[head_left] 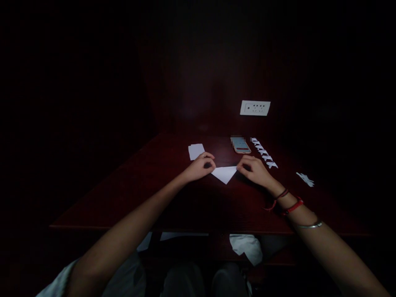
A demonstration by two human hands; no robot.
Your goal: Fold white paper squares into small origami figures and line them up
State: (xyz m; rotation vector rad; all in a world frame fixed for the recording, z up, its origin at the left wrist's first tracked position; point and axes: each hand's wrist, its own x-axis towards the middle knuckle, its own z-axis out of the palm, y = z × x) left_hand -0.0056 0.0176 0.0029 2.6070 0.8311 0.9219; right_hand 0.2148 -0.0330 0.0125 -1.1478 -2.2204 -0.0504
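A white piece of paper (pixel 225 174), folded into a triangle, is stretched between my two hands over the dark red table. Its long edge faces away from me and its point faces toward me. My left hand (pixel 202 167) pinches the left corner between thumb and finger. At the opposite corner, my right hand (pixel 254 169) has the paper in a similar pinch. Just beyond my left hand lie a few flat white paper sheets (pixel 196 151), partly overlapping.
A phone (pixel 241 145) with a lit screen lies toward the back. Right of it runs a row of folded paper pieces (pixel 264 153). Thin paper strips (pixel 305 179) lie farther right. A socket plate (pixel 255 108) is on the wall. White crumpled material (pixel 246 247) shows below the table edge (pixel 173 228).
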